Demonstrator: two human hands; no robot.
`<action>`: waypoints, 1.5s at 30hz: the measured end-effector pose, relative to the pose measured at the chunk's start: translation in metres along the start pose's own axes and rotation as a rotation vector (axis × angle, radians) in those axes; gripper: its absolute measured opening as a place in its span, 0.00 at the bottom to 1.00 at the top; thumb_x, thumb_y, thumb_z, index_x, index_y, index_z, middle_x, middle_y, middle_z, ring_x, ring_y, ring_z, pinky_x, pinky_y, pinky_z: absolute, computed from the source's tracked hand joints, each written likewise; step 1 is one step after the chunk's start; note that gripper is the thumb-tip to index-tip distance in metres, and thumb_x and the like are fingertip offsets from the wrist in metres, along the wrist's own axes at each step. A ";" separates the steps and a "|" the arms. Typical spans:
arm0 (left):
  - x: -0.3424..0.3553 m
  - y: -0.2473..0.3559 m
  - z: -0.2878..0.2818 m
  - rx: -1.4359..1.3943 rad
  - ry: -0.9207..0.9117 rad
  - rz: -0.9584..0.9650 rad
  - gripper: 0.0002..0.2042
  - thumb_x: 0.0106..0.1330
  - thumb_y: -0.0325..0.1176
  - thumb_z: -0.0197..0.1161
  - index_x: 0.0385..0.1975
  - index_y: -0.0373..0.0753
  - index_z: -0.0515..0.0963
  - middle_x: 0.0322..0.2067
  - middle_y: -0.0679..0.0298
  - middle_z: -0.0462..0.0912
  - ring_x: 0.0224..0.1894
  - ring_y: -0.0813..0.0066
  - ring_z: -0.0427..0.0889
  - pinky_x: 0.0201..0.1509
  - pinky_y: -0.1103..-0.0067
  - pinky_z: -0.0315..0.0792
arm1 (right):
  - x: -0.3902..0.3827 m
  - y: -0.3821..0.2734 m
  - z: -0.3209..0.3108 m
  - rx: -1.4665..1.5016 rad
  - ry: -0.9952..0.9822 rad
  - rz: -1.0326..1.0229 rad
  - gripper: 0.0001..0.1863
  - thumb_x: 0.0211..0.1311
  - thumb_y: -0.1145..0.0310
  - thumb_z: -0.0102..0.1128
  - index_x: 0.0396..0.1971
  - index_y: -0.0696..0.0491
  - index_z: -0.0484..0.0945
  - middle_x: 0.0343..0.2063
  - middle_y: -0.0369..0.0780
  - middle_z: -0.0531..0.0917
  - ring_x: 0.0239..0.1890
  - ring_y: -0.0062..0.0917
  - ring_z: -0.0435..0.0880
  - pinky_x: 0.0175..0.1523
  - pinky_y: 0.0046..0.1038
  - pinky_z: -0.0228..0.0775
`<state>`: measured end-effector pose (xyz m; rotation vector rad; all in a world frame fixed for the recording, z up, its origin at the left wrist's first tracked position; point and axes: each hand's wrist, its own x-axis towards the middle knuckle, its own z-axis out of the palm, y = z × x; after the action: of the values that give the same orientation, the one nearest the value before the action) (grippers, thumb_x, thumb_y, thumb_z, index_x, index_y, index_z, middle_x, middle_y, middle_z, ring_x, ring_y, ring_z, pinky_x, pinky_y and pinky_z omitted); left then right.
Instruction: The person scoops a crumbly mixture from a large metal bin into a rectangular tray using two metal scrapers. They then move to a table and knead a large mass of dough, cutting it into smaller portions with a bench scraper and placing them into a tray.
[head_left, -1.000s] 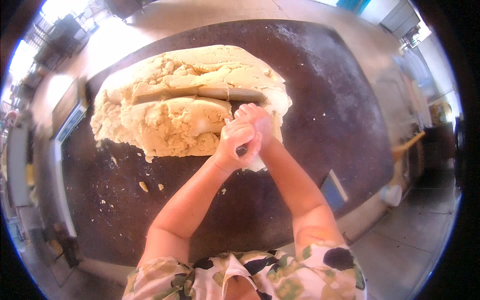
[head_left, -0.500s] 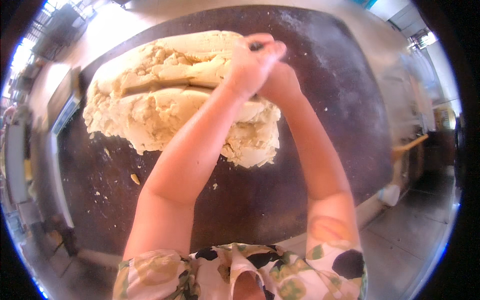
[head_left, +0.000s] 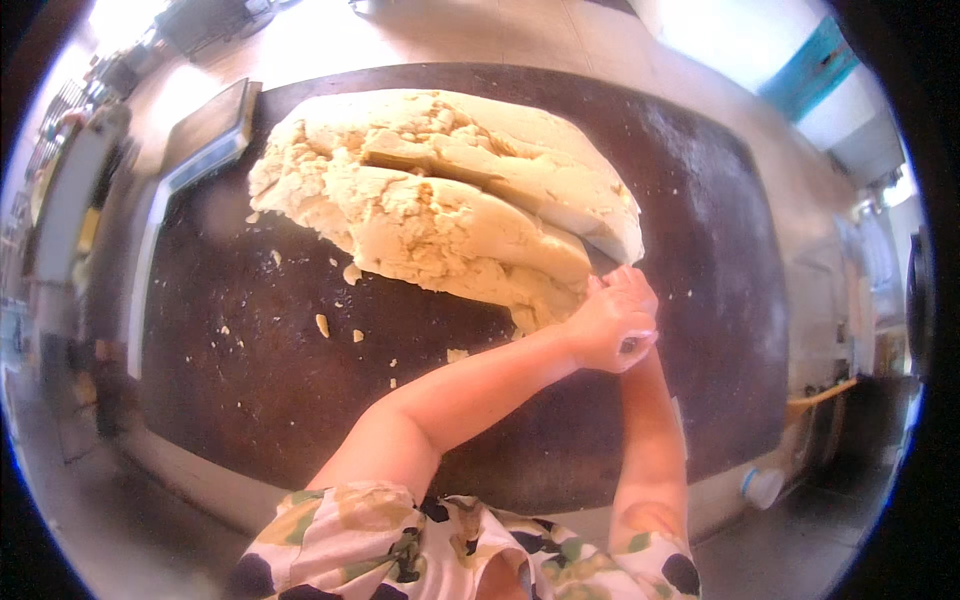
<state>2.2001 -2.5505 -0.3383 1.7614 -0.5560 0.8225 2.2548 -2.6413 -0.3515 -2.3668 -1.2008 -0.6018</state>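
Observation:
A big pale mass of dough [head_left: 470,235] lies on the dark work board, with a long deep cut running along it and a crumbly left side. At its right end my left hand [head_left: 600,328] is closed round a handle whose dark butt end shows by the fist. My right hand [head_left: 636,288] is closed against it, partly hidden behind the left, apparently on the same handle. A strip of grey blade [head_left: 602,262] shows between the hands and the dough, so the tool looks like a knife; most of it is hidden.
Dough crumbs [head_left: 322,325] are scattered over the dark board [head_left: 250,400] left of my forearms. A flat metal-edged tray or panel [head_left: 210,125] stands at the far left. On the right are a wooden handle [head_left: 822,398] and a white round container [head_left: 763,487] by the board's edge.
Both hands have come down toward me and to the right, from over the dough to its right end. The view has shifted, and the cut now shows along to the right end.

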 end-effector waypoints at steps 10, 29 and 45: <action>0.109 0.178 -0.251 0.257 -0.394 -0.381 0.11 0.64 0.36 0.59 0.21 0.40 0.76 0.16 0.62 0.76 0.15 0.77 0.73 0.16 0.79 0.68 | 0.139 -0.189 -0.065 0.586 0.007 0.026 0.12 0.46 0.71 0.67 0.30 0.52 0.72 0.30 0.39 0.75 0.34 0.27 0.76 0.36 0.29 0.71; 0.022 -0.020 -0.635 0.056 0.273 -0.626 0.24 0.57 0.43 0.71 0.41 0.27 0.76 0.26 0.60 0.80 0.26 0.81 0.76 0.32 0.82 0.73 | 0.390 -0.440 0.258 0.217 -0.105 -0.176 0.15 0.55 0.58 0.57 0.38 0.52 0.78 0.32 0.47 0.85 0.35 0.42 0.85 0.40 0.40 0.77; -0.016 -0.156 -0.681 -0.370 0.565 -0.746 0.12 0.60 0.32 0.67 0.37 0.32 0.77 0.17 0.72 0.72 0.15 0.88 0.64 0.15 0.89 0.58 | 0.419 -0.439 0.382 0.087 -0.516 0.104 0.19 0.56 0.50 0.57 0.32 0.53 0.82 0.30 0.45 0.86 0.35 0.36 0.86 0.41 0.36 0.79</action>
<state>2.1227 -1.8569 -0.3123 1.1714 0.3075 0.5847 2.1880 -1.9276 -0.3611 -2.5697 -1.2574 0.1077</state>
